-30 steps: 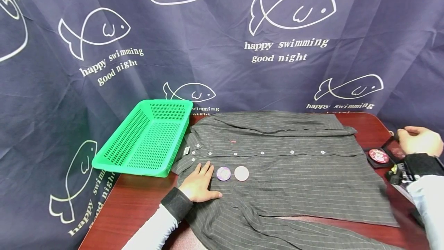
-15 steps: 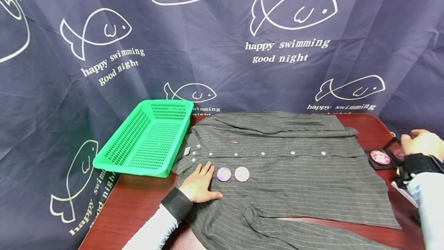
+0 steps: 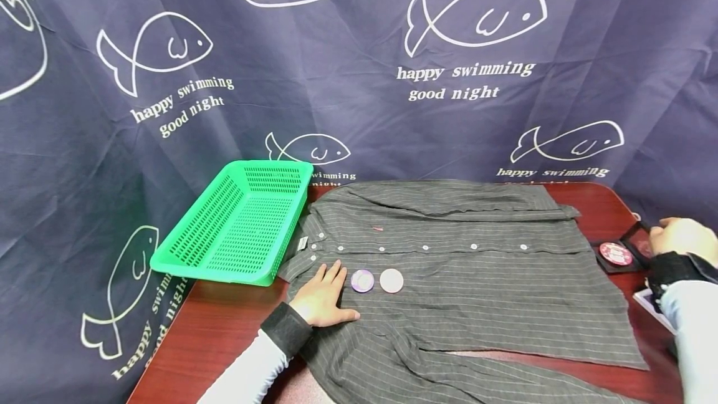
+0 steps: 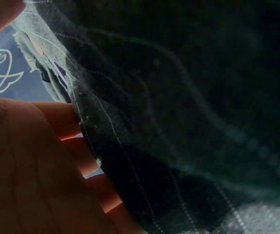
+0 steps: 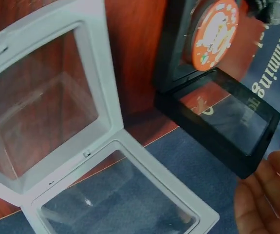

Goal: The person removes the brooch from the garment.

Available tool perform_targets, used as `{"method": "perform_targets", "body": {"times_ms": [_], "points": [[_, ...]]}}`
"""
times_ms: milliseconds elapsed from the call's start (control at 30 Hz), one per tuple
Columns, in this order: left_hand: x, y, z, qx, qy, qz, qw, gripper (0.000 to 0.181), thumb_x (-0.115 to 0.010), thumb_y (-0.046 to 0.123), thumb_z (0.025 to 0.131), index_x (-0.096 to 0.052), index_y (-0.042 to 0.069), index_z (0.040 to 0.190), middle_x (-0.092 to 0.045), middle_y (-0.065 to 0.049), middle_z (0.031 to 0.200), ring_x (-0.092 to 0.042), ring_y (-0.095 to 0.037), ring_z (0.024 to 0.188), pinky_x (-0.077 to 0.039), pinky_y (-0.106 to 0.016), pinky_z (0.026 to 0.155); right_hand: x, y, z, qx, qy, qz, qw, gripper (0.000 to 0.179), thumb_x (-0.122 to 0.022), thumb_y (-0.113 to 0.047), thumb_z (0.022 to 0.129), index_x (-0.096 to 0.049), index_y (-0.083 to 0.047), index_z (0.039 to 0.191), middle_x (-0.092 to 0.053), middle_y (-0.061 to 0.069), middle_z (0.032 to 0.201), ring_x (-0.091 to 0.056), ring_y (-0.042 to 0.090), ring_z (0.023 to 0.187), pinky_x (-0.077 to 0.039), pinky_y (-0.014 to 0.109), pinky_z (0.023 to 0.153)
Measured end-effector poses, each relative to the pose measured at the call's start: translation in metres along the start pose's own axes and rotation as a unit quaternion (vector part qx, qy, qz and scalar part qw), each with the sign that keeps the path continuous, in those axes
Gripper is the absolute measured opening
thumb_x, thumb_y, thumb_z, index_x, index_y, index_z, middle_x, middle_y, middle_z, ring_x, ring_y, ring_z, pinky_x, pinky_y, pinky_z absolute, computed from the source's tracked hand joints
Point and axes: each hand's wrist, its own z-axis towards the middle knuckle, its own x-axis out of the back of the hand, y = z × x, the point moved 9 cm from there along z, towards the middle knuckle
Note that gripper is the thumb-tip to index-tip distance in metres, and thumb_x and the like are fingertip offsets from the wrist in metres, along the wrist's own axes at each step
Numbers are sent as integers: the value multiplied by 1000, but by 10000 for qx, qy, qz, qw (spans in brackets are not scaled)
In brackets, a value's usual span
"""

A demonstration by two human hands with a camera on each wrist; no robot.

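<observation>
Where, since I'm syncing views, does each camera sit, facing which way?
Head: on the head, facing forward and down at the shirt; left hand and right hand show.
Left wrist: at that wrist, facing the shirt; left hand shows.
Right wrist: at that wrist, facing white case, black case; right hand shows.
Shared: head and right wrist both show the black case.

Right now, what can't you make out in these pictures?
Head view: purple disc, its print too small.
Head view: most of the white frame, behind the right sleeve.
Left wrist view: striped shirt, much lost in darkness.
Right wrist view: whether right hand pinches the black lid; right edge cuts the hand.
</observation>
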Motion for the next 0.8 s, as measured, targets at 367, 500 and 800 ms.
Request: {"method": "perform_targets", "body": {"times_ms": [367, 500, 800], "points": [[-1, -1, 2, -31, -21, 30, 10000, 96, -71, 58, 77, -42, -1, 146, -35, -20, 156, -33, -49, 141, -39, -56, 109, -8, 6, 4, 171, -264, -294, 9991, 30, -46, -10, 91, -60, 13, 103, -59, 40, 100, -54, 63, 84, -38, 53, 54], [-3, -2, 3, -25, -21, 51, 10000, 96, -71, 59, 77, -41, -1, 146, -35, -19, 156, -32, -49, 141, -39, -56, 109, -9, 6, 4, 181, -283, -310, 9990, 30, -47, -10, 89, -60, 13, 103, -58, 40, 101, -53, 63, 84, -38, 55, 56], [-4, -3, 3, -18, -32, 56, 10000, 96, -70, 59, 77, -41, -1, 147, -35, -19, 156, -32, -49, 141, -39, -56, 109, -11, 7, 5, 208, -182, -194, 9994, 29, -49, -8, 85, -62, 12, 100, -60, 38, 103, -54, 62, 85, -37, 55, 56]]}}
